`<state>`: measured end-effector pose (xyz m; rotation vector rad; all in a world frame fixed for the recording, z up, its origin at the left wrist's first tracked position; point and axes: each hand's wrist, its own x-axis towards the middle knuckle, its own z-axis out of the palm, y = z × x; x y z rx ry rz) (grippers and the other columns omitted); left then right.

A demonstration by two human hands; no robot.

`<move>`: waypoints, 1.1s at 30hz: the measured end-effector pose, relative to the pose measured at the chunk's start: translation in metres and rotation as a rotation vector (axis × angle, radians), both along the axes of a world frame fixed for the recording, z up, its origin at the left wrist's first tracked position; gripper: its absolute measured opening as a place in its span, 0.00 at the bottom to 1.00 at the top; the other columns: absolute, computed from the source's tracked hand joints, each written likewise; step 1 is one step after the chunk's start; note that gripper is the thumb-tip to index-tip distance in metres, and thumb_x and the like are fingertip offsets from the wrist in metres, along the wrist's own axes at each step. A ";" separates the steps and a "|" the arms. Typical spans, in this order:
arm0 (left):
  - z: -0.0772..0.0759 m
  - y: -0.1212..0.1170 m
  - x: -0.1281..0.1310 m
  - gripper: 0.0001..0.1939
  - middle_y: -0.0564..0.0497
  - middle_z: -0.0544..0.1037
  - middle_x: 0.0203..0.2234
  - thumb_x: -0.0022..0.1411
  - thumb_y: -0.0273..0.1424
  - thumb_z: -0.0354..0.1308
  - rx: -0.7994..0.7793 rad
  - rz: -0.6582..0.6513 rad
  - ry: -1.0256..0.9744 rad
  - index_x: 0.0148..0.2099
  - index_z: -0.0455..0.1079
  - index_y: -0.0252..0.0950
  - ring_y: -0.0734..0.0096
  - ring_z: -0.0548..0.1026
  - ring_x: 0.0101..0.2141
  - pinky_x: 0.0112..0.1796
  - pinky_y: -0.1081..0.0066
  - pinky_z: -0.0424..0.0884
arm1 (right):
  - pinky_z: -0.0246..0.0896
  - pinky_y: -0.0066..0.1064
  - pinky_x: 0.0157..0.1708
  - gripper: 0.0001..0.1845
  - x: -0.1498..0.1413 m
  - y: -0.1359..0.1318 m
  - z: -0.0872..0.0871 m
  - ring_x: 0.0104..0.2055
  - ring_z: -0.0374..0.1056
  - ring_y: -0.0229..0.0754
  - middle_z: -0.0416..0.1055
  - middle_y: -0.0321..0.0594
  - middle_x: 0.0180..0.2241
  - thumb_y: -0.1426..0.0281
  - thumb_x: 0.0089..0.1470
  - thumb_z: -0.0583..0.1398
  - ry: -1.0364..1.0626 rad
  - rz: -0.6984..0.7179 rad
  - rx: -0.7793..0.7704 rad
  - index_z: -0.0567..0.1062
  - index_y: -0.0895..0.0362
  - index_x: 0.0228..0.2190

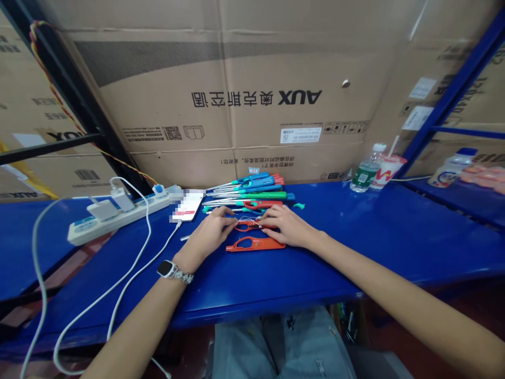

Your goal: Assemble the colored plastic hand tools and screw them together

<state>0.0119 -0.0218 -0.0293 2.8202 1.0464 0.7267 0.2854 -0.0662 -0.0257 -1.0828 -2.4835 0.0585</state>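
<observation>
An opened orange lighter casing [246, 227] lies on the blue table between my hands, with thin white wires [249, 218] running over it. My left hand [211, 231] has its thumb and fingers closed at the casing's left end; whether they pinch casing or wire is hard to see. Over its right part, my right hand [290, 225] grips the casing and hides that end. Closer to me rests another orange casing half [256, 243]. Just beyond my hands lies a pile of long-nosed lighters, among them a green lighter [266, 195] and a blue lighter [258, 182].
A white power strip [126, 216] with plugs and trailing cables [142, 247] occupies the left. Beside the lighters lies a phone [193, 204]. A water bottle [365, 171] and a red-white cup [389, 171] stand at the back right, before a large cardboard box [252, 63].
</observation>
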 end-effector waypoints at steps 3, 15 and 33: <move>-0.003 0.000 0.001 0.18 0.41 0.79 0.48 0.75 0.34 0.49 -0.050 -0.027 -0.002 0.49 0.81 0.37 0.59 0.78 0.45 0.49 0.61 0.74 | 0.63 0.48 0.53 0.12 -0.002 -0.001 -0.001 0.51 0.68 0.51 0.78 0.45 0.45 0.70 0.64 0.62 0.008 -0.014 -0.015 0.82 0.53 0.47; -0.010 0.004 0.000 0.16 0.41 0.82 0.42 0.72 0.32 0.52 -0.115 -0.003 -0.055 0.46 0.82 0.36 0.58 0.80 0.41 0.46 0.61 0.76 | 0.60 0.44 0.51 0.14 -0.005 -0.011 -0.001 0.50 0.70 0.49 0.79 0.44 0.46 0.68 0.66 0.61 -0.011 0.003 0.050 0.81 0.52 0.51; -0.010 0.000 -0.001 0.16 0.41 0.81 0.47 0.71 0.37 0.55 -0.052 0.001 -0.034 0.52 0.78 0.36 0.52 0.77 0.49 0.54 0.50 0.70 | 0.50 0.44 0.51 0.05 -0.026 -0.004 0.003 0.49 0.68 0.49 0.80 0.41 0.41 0.68 0.65 0.63 0.024 -0.143 -0.013 0.78 0.56 0.37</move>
